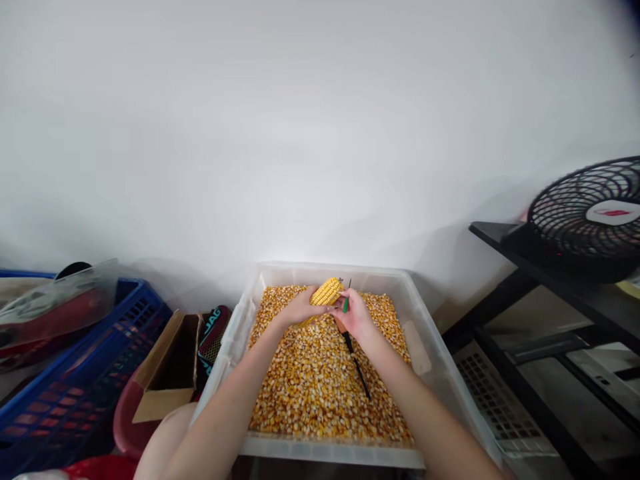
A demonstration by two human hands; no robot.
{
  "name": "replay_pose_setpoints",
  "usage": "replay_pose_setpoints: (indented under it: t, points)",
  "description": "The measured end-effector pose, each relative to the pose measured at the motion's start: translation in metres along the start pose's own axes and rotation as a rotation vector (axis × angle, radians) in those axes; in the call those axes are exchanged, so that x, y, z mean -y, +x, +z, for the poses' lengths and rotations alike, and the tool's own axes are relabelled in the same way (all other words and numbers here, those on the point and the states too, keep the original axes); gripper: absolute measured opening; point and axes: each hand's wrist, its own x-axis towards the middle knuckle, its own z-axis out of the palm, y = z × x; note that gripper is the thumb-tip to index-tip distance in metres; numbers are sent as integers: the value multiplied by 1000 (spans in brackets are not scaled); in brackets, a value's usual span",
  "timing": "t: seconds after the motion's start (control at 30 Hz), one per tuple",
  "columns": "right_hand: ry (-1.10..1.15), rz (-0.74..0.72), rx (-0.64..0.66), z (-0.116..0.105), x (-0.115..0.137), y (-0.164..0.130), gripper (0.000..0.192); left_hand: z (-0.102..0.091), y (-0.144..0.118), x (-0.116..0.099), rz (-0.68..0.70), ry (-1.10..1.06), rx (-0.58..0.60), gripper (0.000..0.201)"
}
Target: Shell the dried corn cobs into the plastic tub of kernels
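Observation:
My left hand [299, 308] is wrapped round a yellow ear of corn [327, 291], tilted with its tip up to the right. Close against the ear's right side, my right hand [356, 316] has its fingers closed on a small green-handled tool [345, 305]; a thin dark shaft rises above it, and its exact kind is unclear. Both hands are above a bed of loose corn kernels [310, 387]. Below my left hand, part of another ear [306, 321] shows. Under my right hand lies a long black tool [360, 377] with a brownish upper part, partly hidden.
A translucent plastic bin [330, 451] holds the kernels against a white wall [300, 133]. To the left are an open cardboard box [165, 403], a pink basin [125, 417] and a blue crate [85, 360]. A black fan [575, 220] stands on a black rack [505, 237] at right.

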Motion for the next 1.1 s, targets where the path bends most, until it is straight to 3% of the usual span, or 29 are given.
replay_pose_setpoints:
  t: [0.3, 0.53, 0.8, 0.9, 1.0, 1.1]
  points:
    - [-119, 27, 48, -12, -4, 13, 7, 9, 0, 5, 87, 329, 7, 52]
    - [-103, 3, 41, -12, -5, 14, 3, 11, 2, 2, 47, 155, 20, 53]
    - [-78, -10, 2, -11, -12, 15, 10, 11, -2, -3, 43, 264, -6, 51]
    - [-49, -5, -13, -9, -9, 12, 8, 11, -2, -7, 1, 130, -14, 53]
    - [-41, -4, -18, -5, 1, 7, 7, 12, -1, -8, -55, -143, 22, 54]
    - [-227, -72, -59, -2, 11, 1, 22, 14, -1, -5, -166, -452, 66, 45]
